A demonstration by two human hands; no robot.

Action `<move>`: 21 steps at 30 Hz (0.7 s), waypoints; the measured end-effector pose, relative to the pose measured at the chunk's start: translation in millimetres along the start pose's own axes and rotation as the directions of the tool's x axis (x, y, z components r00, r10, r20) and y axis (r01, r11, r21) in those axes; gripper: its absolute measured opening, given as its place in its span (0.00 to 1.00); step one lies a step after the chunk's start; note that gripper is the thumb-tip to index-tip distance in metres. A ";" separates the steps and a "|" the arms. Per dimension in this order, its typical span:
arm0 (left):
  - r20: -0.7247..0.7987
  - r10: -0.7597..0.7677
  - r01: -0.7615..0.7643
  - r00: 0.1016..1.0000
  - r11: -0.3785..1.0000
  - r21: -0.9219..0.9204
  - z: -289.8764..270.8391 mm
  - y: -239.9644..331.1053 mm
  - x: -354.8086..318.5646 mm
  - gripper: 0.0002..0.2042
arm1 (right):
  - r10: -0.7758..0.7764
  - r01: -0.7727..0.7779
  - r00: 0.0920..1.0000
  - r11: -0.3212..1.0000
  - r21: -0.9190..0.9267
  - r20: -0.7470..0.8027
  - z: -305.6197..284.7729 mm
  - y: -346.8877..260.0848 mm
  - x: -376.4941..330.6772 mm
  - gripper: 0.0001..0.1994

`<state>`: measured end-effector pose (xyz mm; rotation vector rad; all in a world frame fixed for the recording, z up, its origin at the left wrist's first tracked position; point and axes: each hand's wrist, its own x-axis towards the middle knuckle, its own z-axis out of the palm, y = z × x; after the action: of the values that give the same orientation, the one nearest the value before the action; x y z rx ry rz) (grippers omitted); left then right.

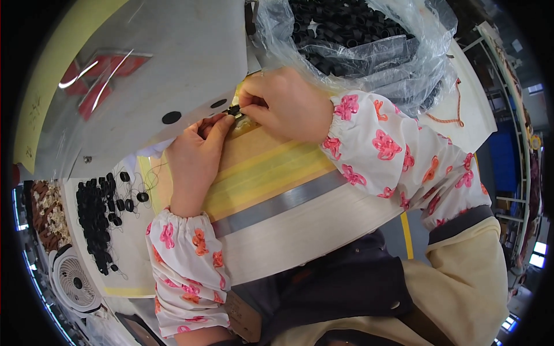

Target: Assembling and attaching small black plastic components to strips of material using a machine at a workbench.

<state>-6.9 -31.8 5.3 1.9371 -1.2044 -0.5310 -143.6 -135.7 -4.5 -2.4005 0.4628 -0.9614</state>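
Both hands meet under the head of a pale grey sewing machine (190, 52). Between their fingertips is a small black piece (234, 110), perhaps a fabric loop, beside a small metal part of the machine. My left hand (196, 153) is closed, thumb and forefinger pinching the piece from the near left side. From the right, my right hand (288, 106) has curled fingers, with thumb and fingertip against the same piece. The fingers and machine head hide part of it. Yellow tape strips (271, 173) cover the table below my hands.
A clear plastic bag (438, 34) full of black loops (346, 23) lies at the far right. On the left are several black pieces (95, 213) strung with thread. A white fan (75, 279) stands beyond the left table edge. An orange cord (447, 119) lies far right.
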 end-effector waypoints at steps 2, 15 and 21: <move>0.005 -0.031 0.031 0.999 0.997 0.075 -2.5 4.3 -1.1 0.13 | 0.020 -0.020 0.999 1.000 -0.002 0.027 -0.9 -0.3 1.9 0.04; -0.001 0.021 -0.021 1.000 0.992 0.123 -5.9 -6.6 3.3 0.13 | 0.129 -0.124 0.987 0.991 -0.059 0.097 -2.6 -10.1 8.7 0.06; 0.007 0.035 -0.035 0.999 0.997 0.071 3.0 -2.1 3.9 0.13 | 0.142 -0.140 0.986 0.990 -0.030 0.089 -6.8 1.4 4.8 0.08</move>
<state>-6.0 -36.0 2.0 1.9709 -1.2740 -0.4814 -145.3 -141.4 1.5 -2.3845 0.6047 -0.7858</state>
